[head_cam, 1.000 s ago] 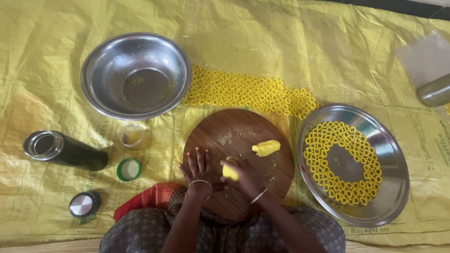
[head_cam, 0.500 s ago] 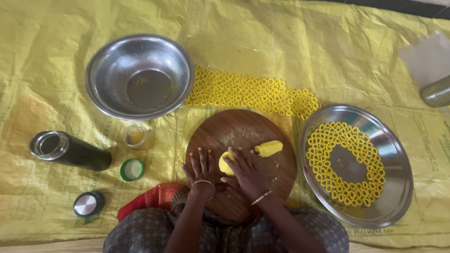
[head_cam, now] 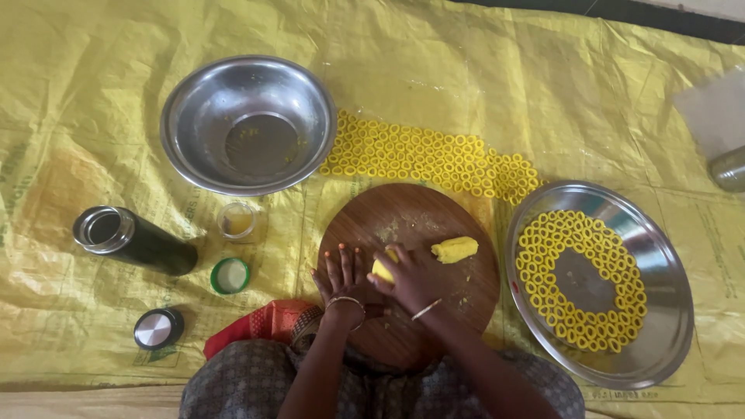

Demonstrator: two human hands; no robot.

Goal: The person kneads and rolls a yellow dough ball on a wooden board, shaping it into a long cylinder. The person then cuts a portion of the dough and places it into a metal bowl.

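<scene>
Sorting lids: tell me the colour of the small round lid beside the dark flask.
Green lid, head view.

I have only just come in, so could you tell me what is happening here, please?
A seated person's right hand presses a yellow dough piece on the round wooden board; the left hand lies flat beside it. A second yellow dough lump waits on the board. Yellow dough rings line the steel plate.

A yellow sheet (head_cam: 543,85) is showing faint print. The board (head_cam: 419,217) is looking brown, wood-grained. Dough (head_cam: 455,249) and rings (head_cam: 434,157) are glowing bright yellow. The bowl (head_cam: 194,109) and plate (head_cam: 660,326) are shining silver. The flask (head_cam: 136,240) is showing black, a lid (head_cam: 230,275) green, a cloth (head_cam: 256,326) red-orange.
</scene>
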